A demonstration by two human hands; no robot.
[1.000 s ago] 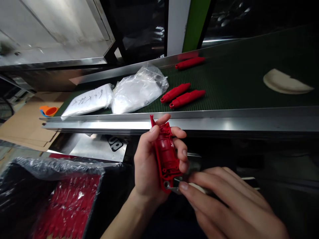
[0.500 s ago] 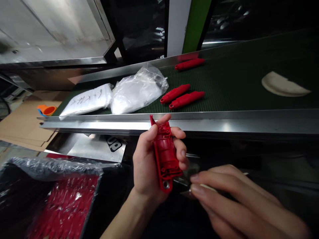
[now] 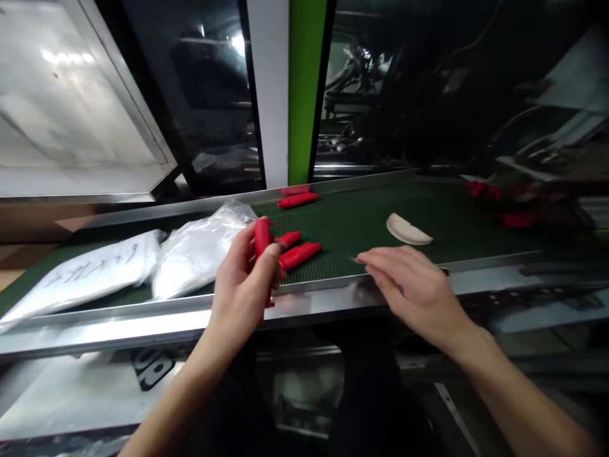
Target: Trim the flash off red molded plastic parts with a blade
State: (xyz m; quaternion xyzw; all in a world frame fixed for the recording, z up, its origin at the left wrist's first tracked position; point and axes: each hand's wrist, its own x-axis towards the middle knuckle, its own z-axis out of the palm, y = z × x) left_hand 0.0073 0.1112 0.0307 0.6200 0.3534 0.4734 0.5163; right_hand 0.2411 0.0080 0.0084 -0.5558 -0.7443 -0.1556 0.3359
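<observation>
Here, red casing [image 3: 262,237] near metal rim [image 3: 328,299], right hand [image 3: 412,284] well apart.

I'm finding a lane of green belt [image 3: 352,231] lying between the paired red parts [image 3: 302,255] and the cream half-disc [image 3: 408,230], the right hand [image 3: 412,282] hovering over its near side; white bags [image 3: 195,254] are blocking the belt left of the left hand [image 3: 245,276], and a low metal rail [image 3: 328,299] is fencing the front

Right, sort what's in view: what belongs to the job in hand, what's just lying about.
In the job:
red casing, held in the left grip
thin tool, mostly hidden in the right grip
likely, red pieces on the green belt

Apparently just lying about:
written-on white pack
clear plastic bag
cream half-disc
</observation>
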